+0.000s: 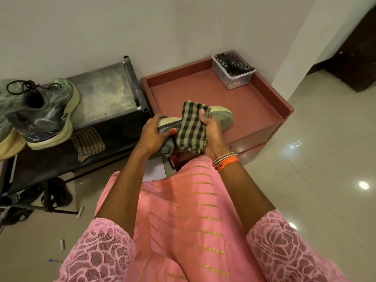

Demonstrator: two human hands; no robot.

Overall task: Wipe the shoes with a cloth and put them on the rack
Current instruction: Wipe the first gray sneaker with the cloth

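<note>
I hold a grey-green sneaker (222,117) with a pale sole sideways over the front of the red cabinet. My left hand (155,133) grips its heel end. My right hand (211,129) grips a black-and-beige checked cloth (191,127) wrapped around the shoe's middle, thumb on top. The shoe's toe sticks out to the right of the cloth. A matching sneaker (43,112) with dark laces sits on the top shelf of the metal rack (105,92) at the left.
A second checked cloth (88,143) lies on the rack's lower shelf. A clear plastic box (234,71) with remotes stands at the back of the red cabinet (254,102). Dark sandals (55,192) lie under the rack. Glossy tiled floor spreads to the right.
</note>
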